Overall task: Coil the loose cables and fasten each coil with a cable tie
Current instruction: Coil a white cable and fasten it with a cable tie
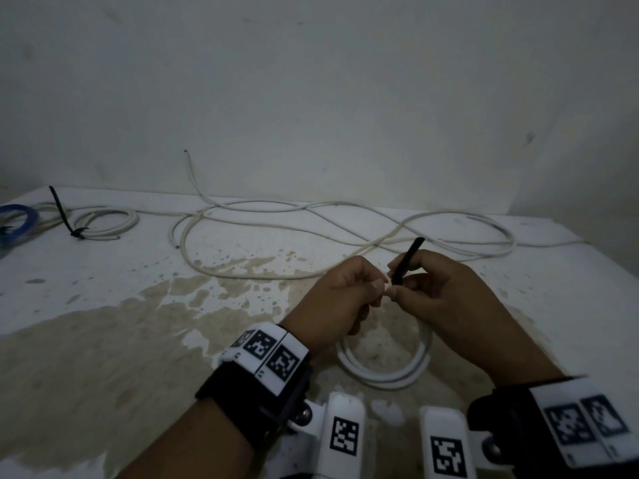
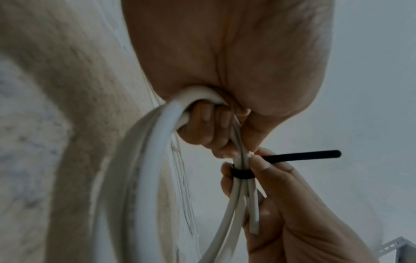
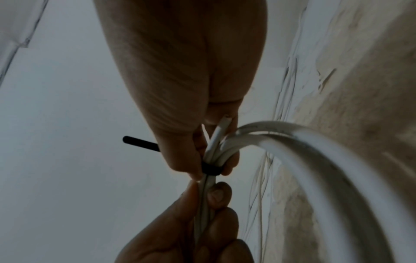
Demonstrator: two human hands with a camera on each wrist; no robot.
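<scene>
A coil of white cable [image 1: 387, 371] hangs from both hands above the stained table [image 1: 103, 323]. My left hand [image 1: 375, 286] grips the bunched strands [image 2: 236, 140] of the coil. A black cable tie [image 2: 242, 173] is looped round the strands just past the left fingers. My right hand [image 1: 397, 285] pinches the bundle at that loop [image 3: 211, 170], and the tie's tail [image 1: 409, 261] sticks up and away past its fingers. A cut cable end [image 3: 225, 119] pokes out beside the right palm. The tie's head is hidden by fingers.
A long loose white cable [image 1: 311, 219] sprawls across the back of the table. At the far left lies a tied coil [image 1: 103, 223] with a black tie [image 1: 62, 212], beside a blue tape roll [image 1: 17, 219]. A wall rises close behind the table.
</scene>
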